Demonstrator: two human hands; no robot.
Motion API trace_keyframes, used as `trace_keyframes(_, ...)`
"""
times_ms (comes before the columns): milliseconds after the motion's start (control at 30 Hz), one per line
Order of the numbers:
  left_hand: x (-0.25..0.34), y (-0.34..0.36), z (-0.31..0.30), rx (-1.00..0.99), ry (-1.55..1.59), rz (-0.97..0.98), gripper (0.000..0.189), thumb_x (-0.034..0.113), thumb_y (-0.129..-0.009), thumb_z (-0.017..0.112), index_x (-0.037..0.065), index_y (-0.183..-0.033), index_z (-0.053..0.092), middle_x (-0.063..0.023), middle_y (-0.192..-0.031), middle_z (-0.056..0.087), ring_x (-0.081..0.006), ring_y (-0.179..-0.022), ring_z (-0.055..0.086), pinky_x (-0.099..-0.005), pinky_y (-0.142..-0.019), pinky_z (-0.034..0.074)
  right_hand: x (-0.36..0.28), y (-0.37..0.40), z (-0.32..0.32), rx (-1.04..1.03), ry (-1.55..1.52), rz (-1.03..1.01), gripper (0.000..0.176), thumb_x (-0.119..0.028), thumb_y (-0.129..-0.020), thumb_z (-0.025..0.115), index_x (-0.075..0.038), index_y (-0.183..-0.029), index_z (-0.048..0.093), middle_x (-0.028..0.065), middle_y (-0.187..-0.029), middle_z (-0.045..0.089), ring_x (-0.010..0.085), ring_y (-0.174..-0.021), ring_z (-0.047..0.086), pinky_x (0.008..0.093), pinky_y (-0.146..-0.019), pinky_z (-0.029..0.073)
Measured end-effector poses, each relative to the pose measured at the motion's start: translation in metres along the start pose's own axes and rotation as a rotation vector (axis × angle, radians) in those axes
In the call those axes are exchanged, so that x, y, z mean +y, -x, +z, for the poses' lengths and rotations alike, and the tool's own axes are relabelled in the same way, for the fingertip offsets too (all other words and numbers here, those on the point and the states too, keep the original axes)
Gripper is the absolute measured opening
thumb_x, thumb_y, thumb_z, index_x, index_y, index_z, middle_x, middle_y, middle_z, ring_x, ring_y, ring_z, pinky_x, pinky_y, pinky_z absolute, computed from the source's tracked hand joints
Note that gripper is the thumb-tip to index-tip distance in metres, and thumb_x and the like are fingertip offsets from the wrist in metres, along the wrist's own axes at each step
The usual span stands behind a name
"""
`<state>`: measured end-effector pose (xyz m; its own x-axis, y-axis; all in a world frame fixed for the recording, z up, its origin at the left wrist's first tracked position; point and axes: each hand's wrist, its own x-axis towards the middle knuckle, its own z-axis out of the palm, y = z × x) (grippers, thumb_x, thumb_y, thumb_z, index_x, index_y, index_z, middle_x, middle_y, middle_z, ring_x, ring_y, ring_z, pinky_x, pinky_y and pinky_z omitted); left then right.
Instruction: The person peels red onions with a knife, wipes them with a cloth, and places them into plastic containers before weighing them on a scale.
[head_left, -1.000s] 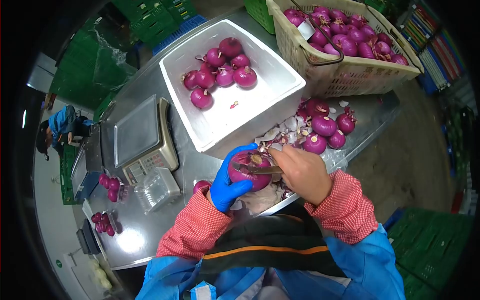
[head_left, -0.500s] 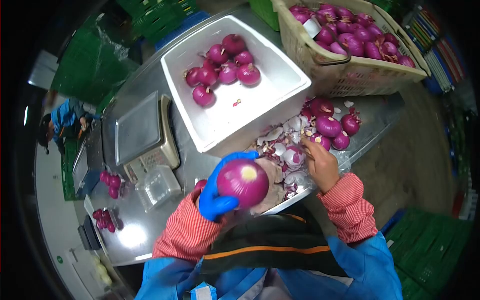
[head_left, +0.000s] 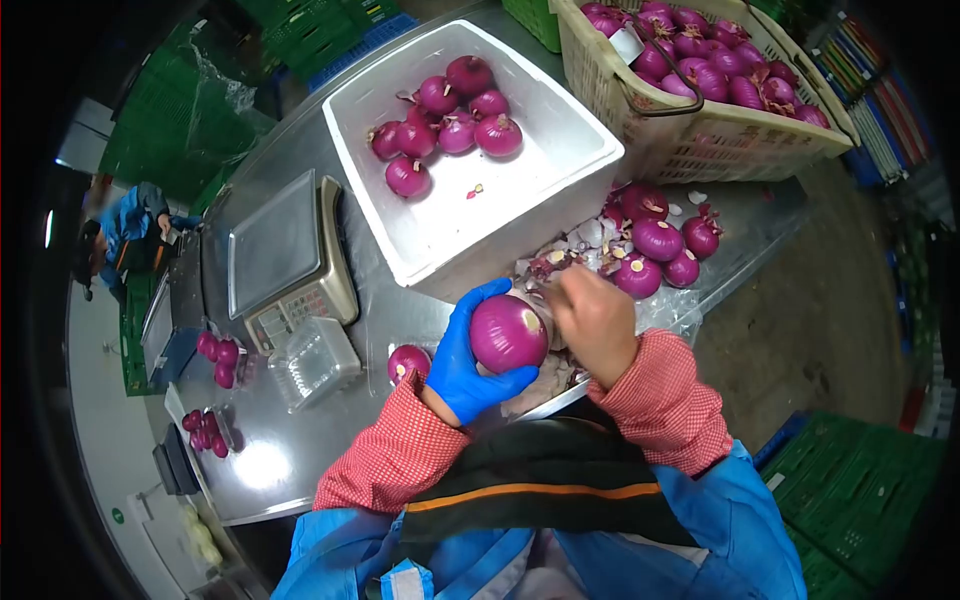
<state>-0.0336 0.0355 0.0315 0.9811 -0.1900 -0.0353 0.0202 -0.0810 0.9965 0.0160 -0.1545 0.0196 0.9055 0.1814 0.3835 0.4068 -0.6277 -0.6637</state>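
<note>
My left hand (head_left: pixel 462 365), in a blue glove, is wrapped around a peeled red onion (head_left: pixel 508 333) whose pale cut end faces up and right. Close to that onion's right side is my bare right hand (head_left: pixel 597 325), fingers curled and slightly blurred. Whatever its fingertips pinch is hidden from view. Beneath and beyond both hands lies a heap of papery onion skins (head_left: pixel 575 250). Several loose red onions (head_left: pixel 657 240) sit to the right of the heap. Another red onion (head_left: pixel 408 364) rests left of my gloved hand.
A white foam box (head_left: pixel 530 230) holding several onions stands ahead. Behind it to the right is a full beige crate (head_left: pixel 690 145). At left are a scale (head_left: pixel 275 245), a clear plastic tray (head_left: pixel 315 365) and packed onions (head_left: pixel 205 433). A co-worker (head_left: pixel 125 225) is farther left.
My right hand has moved left from the skin heap to the held onion. My left hand has shifted slightly right with the onion, uncovering more of the onion on the table.
</note>
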Motion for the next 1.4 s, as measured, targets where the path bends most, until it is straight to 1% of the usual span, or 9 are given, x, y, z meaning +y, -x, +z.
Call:
trace_keyframes(200,-0.005,0.017,-0.027,0.075,0.109,-0.107,0.1,0.013,-0.064,0.088,0.006,-0.146,0.032,-0.0117,-0.136,0.048,-0.0244,-0.124,0.052,-0.0385,-0.108,0.042,0.009,0.015,-0.004,0.057,0.019,0.136,0.02,-0.021,-0.087,0.069,-0.003,-0.087,0.061,0.0153,-0.074,0.059,0.0367,-0.073,0.064,0.0455,-0.062,0.048)
trace_keyframes(367,-0.023,0.044,-0.064,0.193,-0.094,-0.06,0.108,0.012,-0.061,0.089,0.008,-0.15,0.027,-0.0127,-0.139,0.045,-0.0253,-0.126,0.05,-0.0385,-0.109,0.043,0.007,0.049,0.004,-0.355,-0.381,0.343,0.02,-0.021,-0.089,0.066,-0.001,-0.093,0.064,0.0169,-0.082,0.061,0.0346,-0.077,0.062,0.04,-0.064,0.048)
trace_keyframes(467,-0.025,0.063,-0.083,0.188,-0.303,-0.073,0.105,0.016,-0.061,0.088,0.006,-0.149,0.032,-0.015,-0.141,0.046,-0.0281,-0.128,0.05,-0.039,-0.11,0.041,-0.013,0.048,0.018,-0.35,-0.366,0.164,0.02,-0.02,-0.089,0.066,-0.001,-0.093,0.064,0.0168,-0.081,0.062,0.0352,-0.073,0.062,0.0401,-0.065,0.049)
trace_keyframes(667,-0.083,0.08,-0.112,0.185,-0.567,-0.144,0.1,0.024,-0.063,0.089,0.006,-0.147,0.037,-0.0185,-0.145,0.046,-0.0338,-0.133,0.047,-0.0429,-0.113,0.037,-0.022,0.056,0.049,-0.471,-0.38,0.188,0.019,-0.021,-0.09,0.064,-0.002,-0.093,0.064,0.0172,-0.085,0.064,0.0365,-0.078,0.064,0.0414,-0.067,0.049)
trace_keyframes(700,-0.085,0.077,-0.11,0.073,-0.998,-0.2,0.102,0.043,-0.063,0.087,0.008,-0.146,0.039,-0.0202,-0.143,0.048,-0.0408,-0.135,0.043,-0.0505,-0.113,0.033,-0.024,0.056,0.052,-0.49,-0.378,0.18,0.019,-0.022,-0.091,0.064,-0.002,-0.094,0.064,0.0173,-0.085,0.064,0.0367,-0.078,0.064,0.0415,-0.067,0.049)
trace_keyframes(833,-0.098,0.076,-0.128,-0.183,-1.178,-0.238,0.109,0.063,-0.058,0.083,0.014,-0.145,0.041,-0.0163,-0.141,0.05,-0.0417,-0.136,0.04,-0.0586,-0.113,0.027,-0.032,0.055,0.057,-0.536,-0.31,0.138,0.019,-0.022,-0.091,0.063,-0.002,-0.093,0.064,0.0174,-0.084,0.065,0.037,-0.077,0.064,0.0417,-0.067,0.05)
trace_keyframes(1067,-0.12,0.133,-0.127,-0.001,-1.292,-0.359,0.11,0.055,-0.059,0.085,0.012,-0.148,0.037,-0.0158,-0.13,0.052,-0.0375,-0.126,0.047,-0.0591,-0.112,0.028,-0.037,0.057,0.076,-0.631,-0.288,0.158,0.02,-0.022,-0.091,0.063,-0.002,-0.091,0.064,0.0179,-0.084,0.065,0.0377,-0.076,0.063,0.0425,-0.068,0.049)
trace_keyframes(1233,-0.128,0.209,-0.153,0.027,-1.267,-0.415,0.091,0.055,-0.068,0.076,0.009,-0.14,0.044,-0.0185,-0.125,0.053,-0.0358,-0.121,0.05,-0.0595,-0.111,0.03,-0.048,0.052,0.1,-0.729,-0.327,0.139,0.019,-0.021,-0.092,0.063,-0.002,-0.092,0.066,0.0175,-0.086,0.066,0.0369,-0.078,0.064,0.0419,-0.069,0.05)
trace_keyframes(1400,-0.137,0.306,-0.227,0.173,-1.278,-0.453,0.083,0.055,-0.068,0.076,0.009,-0.133,0.051,-0.0185,-0.118,0.056,-0.0376,-0.114,0.054,-0.0599,-0.106,0.035,-0.097,0.035,0.133,-0.743,-0.325,-0.211,0.012,-0.017,-0.089,0.065,-0.005,-0.092,0.067,0.0125,-0.086,0.066,0.0312,-0.078,0.065,0.0392,-0.068,0.051)
